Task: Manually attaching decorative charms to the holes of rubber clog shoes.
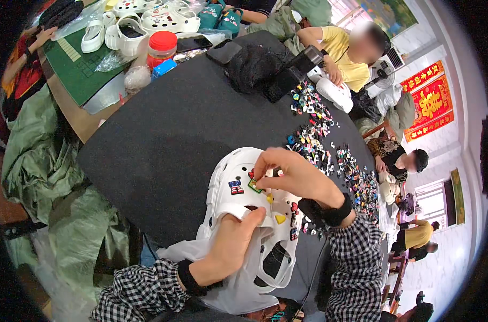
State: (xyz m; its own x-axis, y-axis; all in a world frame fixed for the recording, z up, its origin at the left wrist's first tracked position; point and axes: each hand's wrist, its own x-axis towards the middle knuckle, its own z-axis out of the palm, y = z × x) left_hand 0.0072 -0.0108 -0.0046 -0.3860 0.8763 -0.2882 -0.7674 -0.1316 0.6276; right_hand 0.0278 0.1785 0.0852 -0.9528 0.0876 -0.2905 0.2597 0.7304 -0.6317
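Note:
A white foam clog (222, 182) stands over the dark table in front of me, toe pointing away. My left hand (226, 252) is closed on it at the foot opening, fingers hidden inside and thumb along the rim. My right hand (297, 174) pinches a small green-edged shoe charm (254, 185) against the clog's holed toe. Beside it on the toe sits a red, white and blue charm (236, 187). A second white clog (280, 265) lies just right of the first, partly hidden, with yellow and red charms on it. White plastic film (236, 292) bunches under my left wrist.
Many small colourful charms (356, 182) lie in heaps along the right. A black bag (254, 64) and a black device (292, 78) sit at the far side. White clogs (171, 20) and a red-lidded jar (162, 48) stand far left. A co-worker (340, 53) in yellow handles another clog.

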